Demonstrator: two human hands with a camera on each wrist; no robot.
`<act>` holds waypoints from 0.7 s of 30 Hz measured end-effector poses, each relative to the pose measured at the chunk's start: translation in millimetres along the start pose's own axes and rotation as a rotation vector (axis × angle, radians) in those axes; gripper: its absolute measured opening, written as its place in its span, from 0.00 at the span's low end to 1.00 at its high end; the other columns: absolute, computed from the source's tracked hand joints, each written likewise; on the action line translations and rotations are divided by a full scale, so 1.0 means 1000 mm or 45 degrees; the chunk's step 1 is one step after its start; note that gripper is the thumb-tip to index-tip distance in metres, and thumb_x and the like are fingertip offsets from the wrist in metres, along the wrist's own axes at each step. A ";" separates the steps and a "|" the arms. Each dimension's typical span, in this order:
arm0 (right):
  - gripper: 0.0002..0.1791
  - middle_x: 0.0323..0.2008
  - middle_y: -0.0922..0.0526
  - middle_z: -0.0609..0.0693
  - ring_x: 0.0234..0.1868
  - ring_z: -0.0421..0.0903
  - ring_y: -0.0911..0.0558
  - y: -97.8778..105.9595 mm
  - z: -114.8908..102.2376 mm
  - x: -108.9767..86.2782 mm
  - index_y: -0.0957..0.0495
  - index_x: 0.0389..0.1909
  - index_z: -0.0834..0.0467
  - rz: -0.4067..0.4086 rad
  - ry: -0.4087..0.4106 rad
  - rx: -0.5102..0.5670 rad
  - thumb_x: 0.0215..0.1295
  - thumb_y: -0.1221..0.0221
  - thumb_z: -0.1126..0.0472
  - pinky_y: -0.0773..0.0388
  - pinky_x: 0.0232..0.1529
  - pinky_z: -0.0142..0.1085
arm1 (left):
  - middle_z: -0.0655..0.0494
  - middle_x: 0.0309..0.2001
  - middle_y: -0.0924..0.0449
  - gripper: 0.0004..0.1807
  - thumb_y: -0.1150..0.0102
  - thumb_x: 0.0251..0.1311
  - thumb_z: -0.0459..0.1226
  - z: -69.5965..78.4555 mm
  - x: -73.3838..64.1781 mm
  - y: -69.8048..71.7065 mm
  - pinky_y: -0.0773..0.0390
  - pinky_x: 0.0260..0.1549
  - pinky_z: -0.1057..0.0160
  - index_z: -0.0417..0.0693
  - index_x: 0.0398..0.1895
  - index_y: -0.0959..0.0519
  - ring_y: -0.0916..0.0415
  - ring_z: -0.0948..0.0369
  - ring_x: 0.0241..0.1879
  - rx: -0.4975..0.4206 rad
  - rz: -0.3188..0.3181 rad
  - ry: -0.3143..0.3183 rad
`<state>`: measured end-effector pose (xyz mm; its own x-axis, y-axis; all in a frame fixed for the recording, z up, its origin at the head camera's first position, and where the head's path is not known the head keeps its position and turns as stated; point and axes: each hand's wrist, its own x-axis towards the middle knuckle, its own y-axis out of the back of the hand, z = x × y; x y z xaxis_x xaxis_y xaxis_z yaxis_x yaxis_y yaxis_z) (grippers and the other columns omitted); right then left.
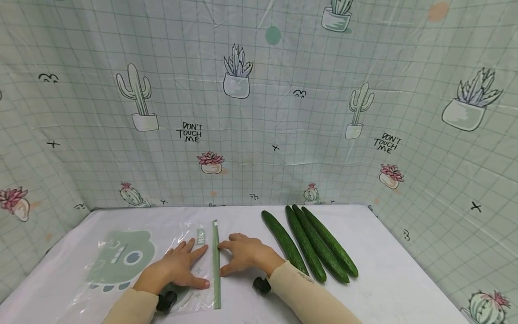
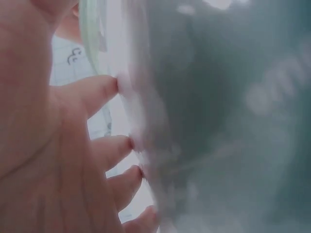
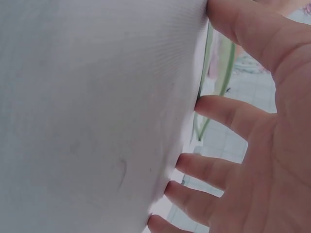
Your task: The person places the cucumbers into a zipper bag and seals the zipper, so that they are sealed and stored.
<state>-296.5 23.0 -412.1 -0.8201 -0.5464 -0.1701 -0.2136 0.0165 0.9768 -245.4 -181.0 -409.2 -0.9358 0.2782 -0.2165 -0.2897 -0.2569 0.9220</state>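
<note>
A clear zip bag (image 1: pixel 186 231) printed with a green cartoon monster lies flat on the white table, its green zip strip (image 1: pixel 216 265) toward the right. My left hand (image 1: pixel 176 269) rests on the bag with fingers spread, just left of the strip. In the left wrist view, the fingertips (image 2: pixel 109 87) touch the bag's film. My right hand (image 1: pixel 247 255) is on the other side of the strip, index finger and thumb at its edge. In the right wrist view, its spread fingertips (image 3: pixel 204 104) press on the white tabletop (image 3: pixel 97 121).
Several long green cucumbers (image 1: pixel 307 243) lie side by side on the table, right of the bag; my right forearm passes close in front of them. A curtain (image 1: pixel 259 112) printed with cacti stands behind and along both sides of the table.
</note>
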 end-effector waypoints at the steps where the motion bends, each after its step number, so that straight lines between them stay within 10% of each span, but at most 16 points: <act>1: 0.39 0.69 0.37 0.46 0.70 0.46 0.40 0.001 0.000 0.000 0.31 0.64 0.34 -0.005 -0.004 0.005 0.48 0.36 0.32 0.33 0.58 0.53 | 0.32 0.71 0.52 0.57 0.32 0.39 0.65 -0.001 -0.001 0.000 0.53 0.61 0.31 0.49 0.72 0.39 0.57 0.33 0.69 -0.004 0.001 0.003; 16: 0.39 0.68 0.36 0.48 0.69 0.48 0.38 0.005 -0.005 -0.001 0.29 0.63 0.36 -0.013 -0.034 0.025 0.46 0.33 0.34 0.32 0.55 0.58 | 0.23 0.66 0.47 0.59 0.33 0.42 0.64 -0.009 -0.011 0.005 0.52 0.50 0.21 0.54 0.76 0.50 0.53 0.24 0.64 -0.150 0.083 -0.097; 21: 0.39 0.68 0.35 0.47 0.69 0.47 0.37 0.005 -0.006 -0.001 0.29 0.63 0.36 -0.007 -0.040 0.034 0.47 0.33 0.35 0.32 0.56 0.57 | 0.25 0.65 0.43 0.50 0.37 0.46 0.65 -0.005 -0.011 0.006 0.50 0.47 0.20 0.55 0.71 0.38 0.51 0.23 0.62 -0.121 0.116 -0.108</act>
<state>-293.8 18.2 -406.7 -0.8349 -0.5202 -0.1796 -0.2318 0.0364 0.9721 -237.6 -190.7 -403.3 -0.9398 0.3262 -0.1019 -0.2260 -0.3696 0.9013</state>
